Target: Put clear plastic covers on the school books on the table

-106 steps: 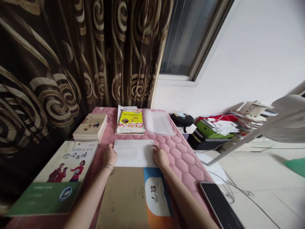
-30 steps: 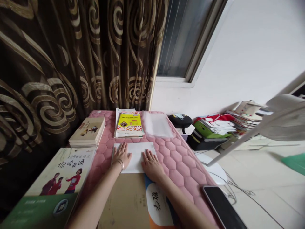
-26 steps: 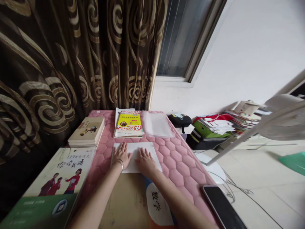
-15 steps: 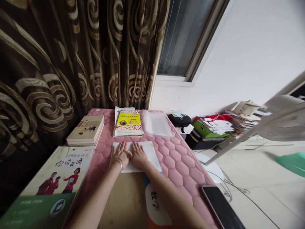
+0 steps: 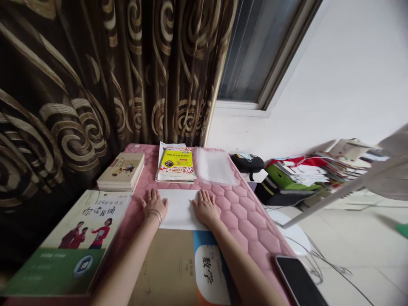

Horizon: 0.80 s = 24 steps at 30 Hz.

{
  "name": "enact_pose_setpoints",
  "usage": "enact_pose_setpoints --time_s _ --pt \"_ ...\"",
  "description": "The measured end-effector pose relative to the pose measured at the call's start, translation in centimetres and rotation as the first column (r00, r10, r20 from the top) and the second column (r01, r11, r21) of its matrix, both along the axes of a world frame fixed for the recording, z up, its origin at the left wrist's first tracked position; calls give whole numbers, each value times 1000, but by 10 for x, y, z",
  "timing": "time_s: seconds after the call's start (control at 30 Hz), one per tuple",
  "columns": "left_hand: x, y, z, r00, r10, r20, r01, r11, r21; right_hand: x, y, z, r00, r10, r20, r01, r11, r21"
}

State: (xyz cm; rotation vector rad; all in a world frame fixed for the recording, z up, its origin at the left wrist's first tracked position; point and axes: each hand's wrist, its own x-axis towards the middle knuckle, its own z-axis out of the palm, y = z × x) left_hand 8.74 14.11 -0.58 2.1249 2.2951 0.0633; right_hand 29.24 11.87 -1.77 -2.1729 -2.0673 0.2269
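A maths textbook [image 5: 207, 272] lies near me, its blue, white and orange cover strip showing beside a broad plain brown part [image 5: 168, 263]. Along its far edge is a white sheet [image 5: 180, 210]; I cannot tell whether it is joined to the book. My left hand [image 5: 154, 207], with bracelets at the wrist, rests flat on the sheet's left edge, fingers apart. At the right edge my right hand [image 5: 206, 208] is also flat and spread. Neither holds anything.
Left are a large green-and-white book [image 5: 83, 238] and a stack of beige books [image 5: 123, 170]. Beyond the sheet lie a yellow-covered book [image 5: 177, 159] and clear plastic covers [image 5: 216, 166]. A phone [image 5: 299, 280] sits at the right edge of the pink quilted cover [image 5: 245, 212]; a fan stands beyond.
My hands have slid apart from the middle of the white sheet to its left and right edges. The view has shifted slightly left.
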Motion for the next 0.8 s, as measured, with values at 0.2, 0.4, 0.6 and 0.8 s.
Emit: enact_pose_setpoints --time_s 0.2,0.4,0.6,0.8 --pt "39 -6 14 984 -169 46 170 985 -10 0 1 -6 1000 -7 2 7 999 31" --pt "83 -4 3 888 -407 215 433 897 -88 -1 -1 0 1000 -1 -7 1 1000 28" --pt "48 4 0 941 -300 155 315 945 -88 -2 -1 0 1000 -15 -5 15 1000 26" --pt "12 9 3 973 -205 105 215 972 -94 1 0 0 999 -11 30 12 1000 -5"
